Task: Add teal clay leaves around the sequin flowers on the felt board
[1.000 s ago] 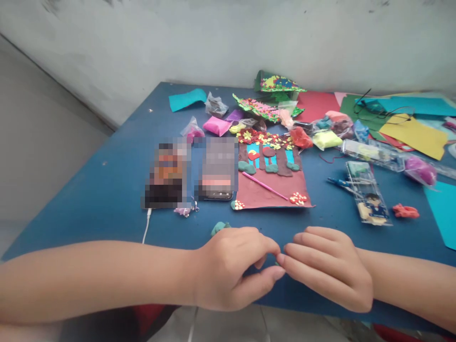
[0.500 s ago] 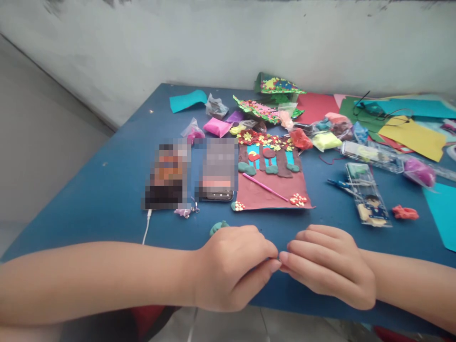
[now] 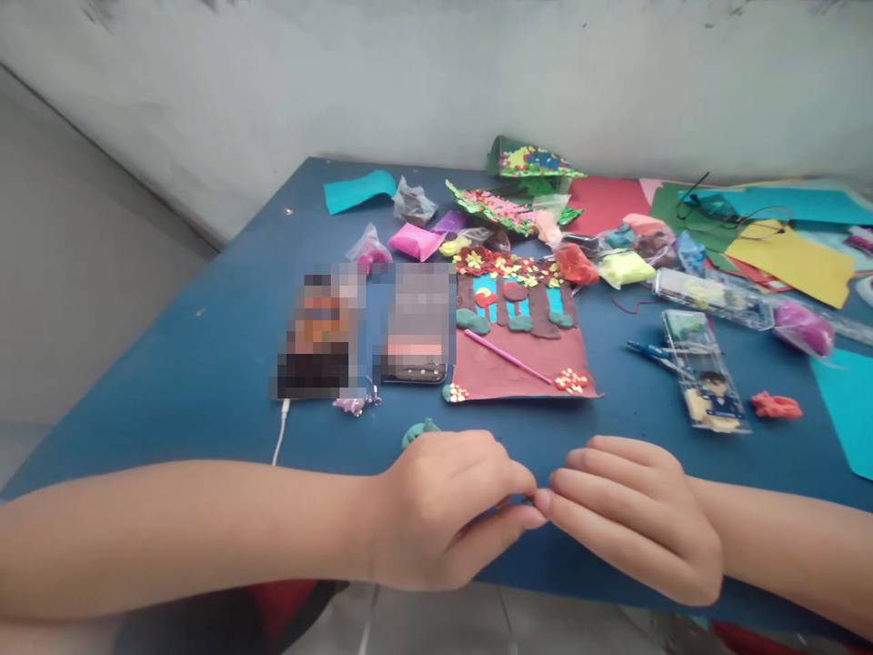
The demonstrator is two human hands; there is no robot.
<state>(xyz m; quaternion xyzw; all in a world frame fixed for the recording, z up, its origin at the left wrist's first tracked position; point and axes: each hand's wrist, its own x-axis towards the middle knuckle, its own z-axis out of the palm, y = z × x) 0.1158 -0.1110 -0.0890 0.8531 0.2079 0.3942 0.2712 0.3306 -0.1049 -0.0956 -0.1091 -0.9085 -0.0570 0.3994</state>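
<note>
My left hand (image 3: 456,509) is closed in a pinch, thumb against bent forefinger, over the table's near edge. Its fingertips meet those of my right hand (image 3: 634,514), whose fingers are bent and pressed together. A tiny dark speck shows where they touch; it is too hidden to name. Just beyond my left hand sits a lump of green clay (image 3: 417,433), partly covered by the knuckles. Farther out lies a clay picture (image 3: 522,355) with brown trunks, green mounds and red and yellow flowers. A pink stick (image 3: 508,357) rests across its lower part.
Two phones, one (image 3: 317,337) with a white cable and another (image 3: 417,327), lie left of the picture. Bagged clay (image 3: 416,241) and coloured paper (image 3: 791,264) fill the back. On the right are a clear case (image 3: 706,373), a blue compass-like tool (image 3: 655,355) and coral clay (image 3: 776,406).
The left thumb and forefinger have parted slightly, showing a dark speck between them. My right hand has tipped a little downward. Things on the table stay put.
</note>
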